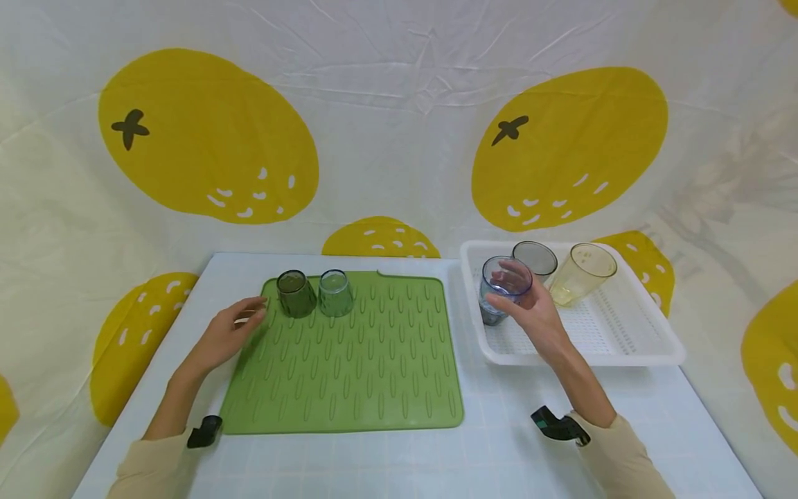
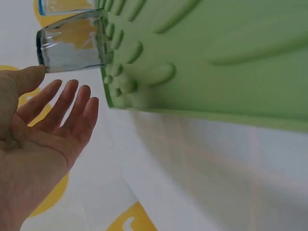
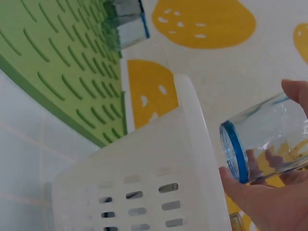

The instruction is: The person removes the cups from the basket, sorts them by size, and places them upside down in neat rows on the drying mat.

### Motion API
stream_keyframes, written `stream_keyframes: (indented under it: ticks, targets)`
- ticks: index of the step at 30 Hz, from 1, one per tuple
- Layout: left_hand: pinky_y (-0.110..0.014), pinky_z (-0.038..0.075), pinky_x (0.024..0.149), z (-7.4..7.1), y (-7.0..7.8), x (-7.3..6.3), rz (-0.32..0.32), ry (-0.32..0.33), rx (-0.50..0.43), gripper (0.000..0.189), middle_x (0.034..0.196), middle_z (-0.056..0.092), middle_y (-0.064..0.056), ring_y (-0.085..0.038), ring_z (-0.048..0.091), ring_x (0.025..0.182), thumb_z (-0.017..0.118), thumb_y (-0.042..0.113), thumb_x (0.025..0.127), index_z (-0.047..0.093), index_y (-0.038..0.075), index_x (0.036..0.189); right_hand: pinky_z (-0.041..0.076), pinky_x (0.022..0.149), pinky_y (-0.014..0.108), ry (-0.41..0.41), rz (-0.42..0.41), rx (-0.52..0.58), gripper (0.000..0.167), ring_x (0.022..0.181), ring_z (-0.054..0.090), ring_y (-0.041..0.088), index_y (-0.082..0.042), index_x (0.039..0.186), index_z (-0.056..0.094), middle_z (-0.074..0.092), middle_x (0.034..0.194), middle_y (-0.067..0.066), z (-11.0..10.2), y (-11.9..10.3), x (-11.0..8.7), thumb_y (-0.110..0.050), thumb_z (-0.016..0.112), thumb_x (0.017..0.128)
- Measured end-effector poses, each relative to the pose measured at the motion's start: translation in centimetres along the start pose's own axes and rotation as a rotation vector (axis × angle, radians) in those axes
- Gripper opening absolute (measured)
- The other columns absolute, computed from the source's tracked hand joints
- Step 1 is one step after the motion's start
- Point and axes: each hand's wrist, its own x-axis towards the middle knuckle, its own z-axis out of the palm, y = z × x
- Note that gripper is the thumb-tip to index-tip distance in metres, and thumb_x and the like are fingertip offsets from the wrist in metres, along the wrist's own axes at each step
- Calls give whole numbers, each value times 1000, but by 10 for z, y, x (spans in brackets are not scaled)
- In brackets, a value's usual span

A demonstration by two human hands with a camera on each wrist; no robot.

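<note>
My right hand [image 1: 537,315] grips a clear blue-tinted drinking glass [image 1: 506,291] over the left side of a white basket [image 1: 623,357]. In the right wrist view, thumb and fingers wrap the sides of this glass [image 3: 264,139], whose blue-edged end sits just beyond the basket's rim. At the mat's left edge, my left hand [image 1: 226,334] has its fingers loosely extended and holds nothing. Beside those fingertips stands a dark grey-green glass [image 1: 296,294], narrower end up. A pale teal glass [image 1: 335,294] stands right of it on the green ribbed mat [image 1: 349,374].
Inside the basket are a grey glass [image 1: 535,258] toward the back and a tilted yellow glass [image 1: 582,274]. The basket stands right of the mat on a white table [image 1: 374,461]. Behind hangs a white cloth [image 1: 399,138] printed with yellow fruit.
</note>
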Motion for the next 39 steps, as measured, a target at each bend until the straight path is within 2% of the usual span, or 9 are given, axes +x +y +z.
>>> stream_keyframes:
  ticks: [2, 5, 7, 9, 17, 22, 30, 36, 39]
  targets:
    - [-27, 52, 99, 1, 4, -1, 4, 28, -12, 45, 139, 56, -31, -36, 57, 123, 49, 20, 111, 48, -9, 146, 50, 98, 21, -1, 2, 22, 58, 124, 58, 18, -10, 147, 49, 61, 134, 12, 4, 0, 1, 0, 72, 95]
    - [-6, 43, 91, 4, 10, -1, 17, 80, -41, 42, 137, 58, -29, -11, 57, 119, 50, 19, 110, 53, -6, 144, 51, 98, 22, 0, 5, 49, 62, 123, 58, 18, -4, 148, 46, 61, 134, 11, 11, 0, 3, 2, 72, 93]
    - [-3, 42, 89, 7, 15, 0, 26, 109, -61, 40, 136, 60, -28, 2, 54, 115, 51, 20, 110, 55, -5, 142, 51, 98, 22, 2, 11, 61, 62, 123, 58, 18, -5, 148, 46, 61, 133, 8, 15, 1, 5, 2, 73, 93]
    - [-3, 42, 89, 10, 21, 1, 35, 133, -72, 39, 134, 62, -26, 10, 51, 112, 52, 20, 110, 57, -5, 140, 51, 97, 21, 1, 14, 64, 62, 124, 57, 19, -4, 148, 45, 61, 134, 10, 19, 1, 6, 2, 72, 93]
    - [-6, 45, 88, 17, 44, 5, 52, 182, -94, 37, 131, 66, -19, 8, 53, 111, 54, 23, 109, 61, 2, 139, 50, 95, 22, -3, 27, 36, 62, 129, 53, 29, -8, 149, 46, 55, 139, 21, 38, 4, 10, 0, 73, 93]
    - [-8, 46, 88, 23, 52, 10, 72, 175, -132, 36, 128, 66, -19, 10, 54, 110, 55, 21, 109, 61, 0, 138, 50, 95, 22, -28, 41, 49, 64, 132, 51, 27, -10, 150, 45, 50, 144, 25, 49, 5, 11, -3, 73, 94]
    - [-13, 47, 91, 38, 66, 20, 75, 148, -162, 37, 132, 64, -18, -27, 61, 119, 55, 23, 109, 61, 1, 138, 47, 99, 23, -46, 52, 42, 67, 133, 50, 29, -10, 151, 44, 54, 141, 14, 68, 8, 14, -6, 77, 92]
    - [-15, 50, 89, 50, 77, 28, 121, 131, -241, 35, 127, 66, -18, -24, 64, 112, 57, 16, 108, 61, 0, 138, 42, 106, 27, -49, 45, 49, 68, 132, 48, 37, -10, 150, 46, 52, 140, 21, 81, 12, 17, -3, 77, 90]
    - [-15, 51, 89, 58, 80, 31, 139, 118, -266, 34, 127, 67, -18, -23, 65, 112, 57, 15, 108, 61, -1, 137, 39, 110, 34, -49, 42, 35, 69, 132, 49, 34, -11, 149, 46, 53, 139, 19, 89, 13, 18, -5, 79, 89]
